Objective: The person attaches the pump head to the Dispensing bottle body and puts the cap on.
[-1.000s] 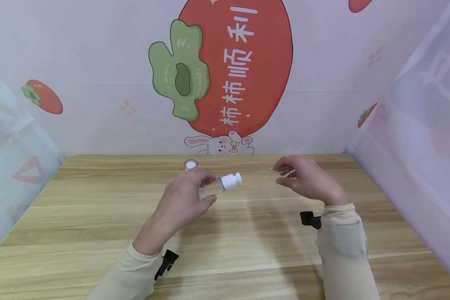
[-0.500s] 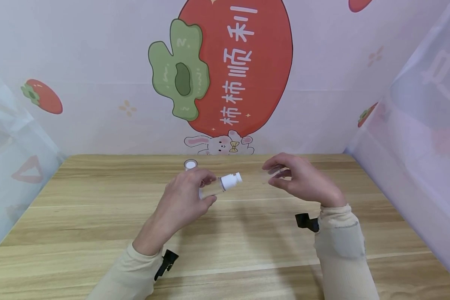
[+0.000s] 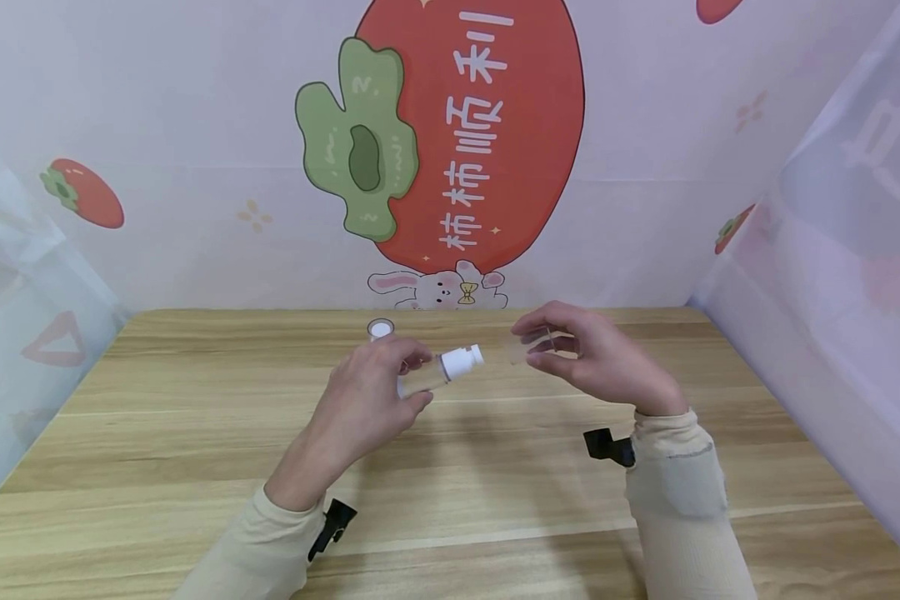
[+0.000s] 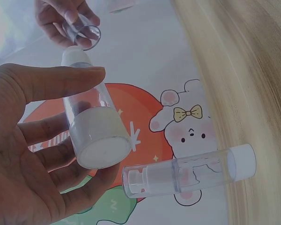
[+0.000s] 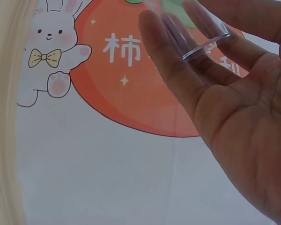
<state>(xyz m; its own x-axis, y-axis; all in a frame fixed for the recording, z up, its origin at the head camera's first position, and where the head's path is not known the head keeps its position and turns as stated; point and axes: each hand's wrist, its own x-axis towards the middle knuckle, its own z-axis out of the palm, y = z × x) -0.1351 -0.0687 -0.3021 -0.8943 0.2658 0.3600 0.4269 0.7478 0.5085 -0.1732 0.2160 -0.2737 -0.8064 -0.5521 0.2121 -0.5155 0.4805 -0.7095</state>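
Observation:
My left hand (image 3: 371, 396) grips a small clear pump bottle (image 4: 100, 136) with a white base and a white pump top (image 3: 461, 361), tilted so the top points right. In my right hand (image 3: 596, 358) a clear plastic cap (image 4: 86, 35) is pinched between thumb and fingers, its open end facing the pump top. A short gap parts cap and bottle. Behind the left hand a second pump bottle (image 4: 201, 171), with its clear cap on, stands on the table; in the head view mostly its round top (image 3: 380, 329) shows.
The wooden table (image 3: 195, 467) ends at a printed cloth backdrop (image 3: 210, 225) with a large persimmon and a rabbit. Cloth side walls (image 3: 855, 275) stand left and right. A black wrist mount (image 3: 607, 447) sits on each sleeve.
My right hand has moved left with the clear cap, bringing it closer to the pump top. The left hand and its bottle have stayed almost still.

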